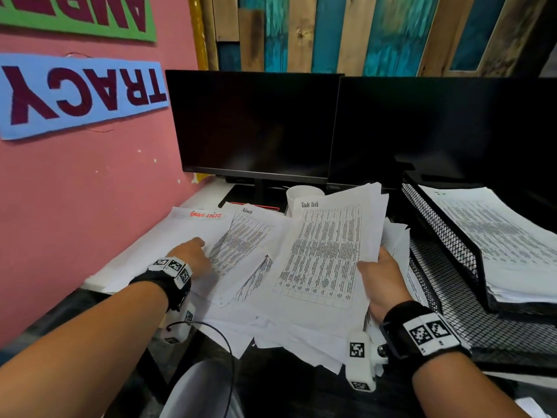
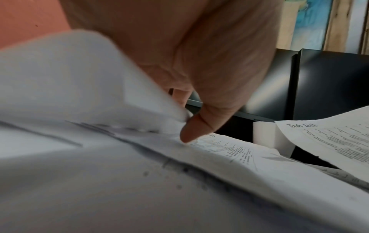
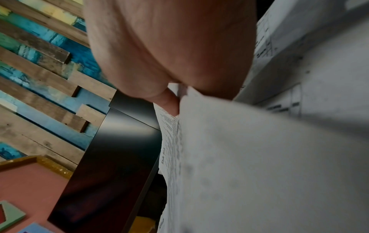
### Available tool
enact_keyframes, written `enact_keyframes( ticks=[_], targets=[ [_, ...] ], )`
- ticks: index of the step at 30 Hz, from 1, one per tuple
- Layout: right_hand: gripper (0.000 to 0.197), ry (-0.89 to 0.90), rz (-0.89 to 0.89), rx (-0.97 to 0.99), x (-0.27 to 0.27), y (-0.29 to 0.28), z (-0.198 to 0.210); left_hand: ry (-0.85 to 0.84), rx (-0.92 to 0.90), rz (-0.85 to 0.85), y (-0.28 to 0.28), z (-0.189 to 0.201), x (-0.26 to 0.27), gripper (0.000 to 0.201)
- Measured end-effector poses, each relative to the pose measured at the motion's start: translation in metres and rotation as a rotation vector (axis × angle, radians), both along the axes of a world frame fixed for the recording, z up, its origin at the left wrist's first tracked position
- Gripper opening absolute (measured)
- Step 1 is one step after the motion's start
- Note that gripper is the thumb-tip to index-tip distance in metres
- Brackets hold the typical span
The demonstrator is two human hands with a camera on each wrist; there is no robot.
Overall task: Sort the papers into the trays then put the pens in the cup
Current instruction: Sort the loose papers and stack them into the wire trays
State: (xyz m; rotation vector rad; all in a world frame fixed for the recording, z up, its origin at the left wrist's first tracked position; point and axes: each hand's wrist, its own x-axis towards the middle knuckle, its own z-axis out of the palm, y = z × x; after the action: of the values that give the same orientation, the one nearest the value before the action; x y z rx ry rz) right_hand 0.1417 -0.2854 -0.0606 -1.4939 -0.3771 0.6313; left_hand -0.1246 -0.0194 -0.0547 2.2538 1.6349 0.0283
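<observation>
On the desk, right hand (image 1: pixel 381 279) gripping "Task List" sheaf (image 1: pixel 328 251), left hand (image 1: pixel 193 254) pinching loose papers (image 2: pixel 99 88), cup (image 1: pixel 303 197) behind.

On the pink wall, a blue sign (image 1: pixel 81 95) hangs upside down and reads "TRACY" in dark red letters. Above it a green sign (image 1: pixel 78 13) is cut off by the frame, with only parts of upside-down letters showing, too few to read. A lifted sheet (image 1: pixel 328 251) is headed "Task List" above a printed table. A sheet (image 1: pixel 199 224) lying flat bears "TASK LISTS" in red handwriting. Another sheet (image 1: pixel 244 236) is headed "Admin". The small print cannot be read.
</observation>
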Motion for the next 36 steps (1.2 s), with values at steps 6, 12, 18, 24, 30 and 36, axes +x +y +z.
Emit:
enact_keyframes(
  ticks=[6,12,18,24,30,36],
  targets=[
    [0.045,0.029,0.002,0.015,0.003,-0.004,0.001,-0.176,0.080,0.067,0.007,0.021,-0.006,0.050],
    [0.044,0.091,0.008,0.015,-0.005,-0.002,0.002,-0.427,0.130,-0.223,-0.069,0.061,0.032,0.037],
    [0.036,0.115,0.011,0.041,-0.015,-0.004,0.015,-0.471,-0.113,-0.592,-0.145,0.067,0.084,0.044],
    [0.025,0.105,0.060,0.144,-0.014,-0.013,0.028,-0.483,-0.293,-0.763,-0.177,0.042,0.118,0.044],
    [0.041,-0.021,-0.066,0.070,-0.002,-0.016,0.009,-0.581,-0.425,-0.770,-0.164,0.036,0.115,0.041],
    [0.036,-0.001,-0.105,0.033,0.004,-0.016,0.009,-0.470,-0.164,-0.287,-0.075,0.026,0.076,0.029]
  ],
)
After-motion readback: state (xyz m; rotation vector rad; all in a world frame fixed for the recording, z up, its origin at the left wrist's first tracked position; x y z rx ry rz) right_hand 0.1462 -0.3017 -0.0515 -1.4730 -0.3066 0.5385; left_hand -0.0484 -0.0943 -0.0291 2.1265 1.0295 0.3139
